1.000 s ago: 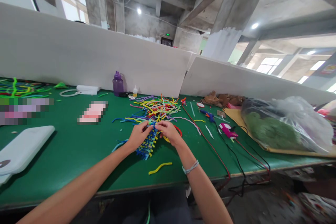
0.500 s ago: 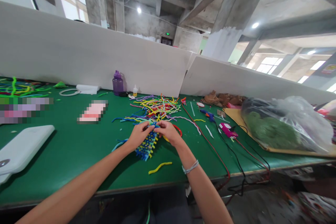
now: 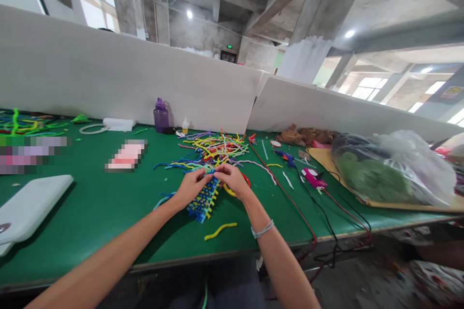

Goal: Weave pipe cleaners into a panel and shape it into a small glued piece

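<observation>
A woven piece of blue, yellow and light-blue fuzzy stems [image 3: 203, 203], like pipe cleaners, hangs down from my fingers toward the green table. My left hand [image 3: 192, 186] pinches its upper left edge. From the other side, my right hand [image 3: 232, 179] grips the top corner, thumb and fingertips close to those of the left. The exact spot under the fingertips is hidden. Just beyond my hands lies a tangled heap of colourful pipe cleaners [image 3: 217, 147]. One loose yellow pipe cleaner [image 3: 220, 231] rests near the table's front edge.
To the right are a pink glue gun [image 3: 313, 178], a blue one [image 3: 286, 158], trailing cords and a plastic bag of green material [image 3: 373, 174]. A purple bottle [image 3: 161, 117] stands by the white partition [image 3: 126, 67]. A white device [image 3: 34, 207] lies at left.
The view has shifted very slightly. Both hands keep their hold on the woven piece, with only small finger movement at its top edge.
</observation>
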`<state>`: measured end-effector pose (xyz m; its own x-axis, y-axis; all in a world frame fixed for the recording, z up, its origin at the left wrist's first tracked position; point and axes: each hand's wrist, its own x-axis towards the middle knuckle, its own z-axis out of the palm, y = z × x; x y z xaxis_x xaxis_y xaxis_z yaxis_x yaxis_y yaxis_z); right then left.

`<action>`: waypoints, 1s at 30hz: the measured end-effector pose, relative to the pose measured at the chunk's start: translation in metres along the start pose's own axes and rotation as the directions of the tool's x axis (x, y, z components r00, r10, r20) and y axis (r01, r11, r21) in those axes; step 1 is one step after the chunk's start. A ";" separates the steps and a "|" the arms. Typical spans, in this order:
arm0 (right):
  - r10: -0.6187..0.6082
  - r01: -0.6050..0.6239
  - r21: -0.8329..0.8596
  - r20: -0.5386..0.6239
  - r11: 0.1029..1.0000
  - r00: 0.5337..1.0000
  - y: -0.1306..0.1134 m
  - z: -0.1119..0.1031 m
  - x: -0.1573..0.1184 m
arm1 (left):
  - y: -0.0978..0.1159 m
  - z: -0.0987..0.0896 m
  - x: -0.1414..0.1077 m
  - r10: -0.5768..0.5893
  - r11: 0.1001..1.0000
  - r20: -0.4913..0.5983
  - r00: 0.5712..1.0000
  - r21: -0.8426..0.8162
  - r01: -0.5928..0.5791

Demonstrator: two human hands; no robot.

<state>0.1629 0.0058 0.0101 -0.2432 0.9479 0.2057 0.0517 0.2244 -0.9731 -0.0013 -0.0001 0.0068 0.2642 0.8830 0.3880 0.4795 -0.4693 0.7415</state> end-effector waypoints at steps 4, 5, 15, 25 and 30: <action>-0.155 0.134 -0.236 -0.072 0.962 0.985 -0.003 0.000 0.000 | -0.002 0.002 0.000 -0.010 0.999 0.052 0.999 -0.045 0.012; -0.219 0.183 -0.317 -0.082 0.931 0.972 -0.004 0.001 -0.001 | -0.003 0.003 0.000 -0.020 0.997 0.063 0.998 -0.067 0.024; -0.507 0.486 -0.654 0.178 0.579 0.843 -0.014 0.006 -0.012 | -0.008 0.004 0.003 -0.126 0.970 0.041 0.991 -0.206 0.132; -0.048 0.044 -0.203 -0.015 0.978 0.999 0.006 0.003 0.002 | 0.001 0.000 0.003 -0.097 0.975 0.060 0.993 -0.196 0.107; -0.120 0.102 -0.293 -0.046 0.951 0.992 0.005 0.002 0.000 | 0.004 0.000 0.001 -0.152 0.912 0.178 0.972 -0.353 0.208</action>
<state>0.1609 0.0060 0.0051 -0.2028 0.9235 0.3257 0.3082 0.3759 -0.8739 0.0006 -0.0014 0.0099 0.3326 0.9282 0.1669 0.1967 -0.2413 0.9503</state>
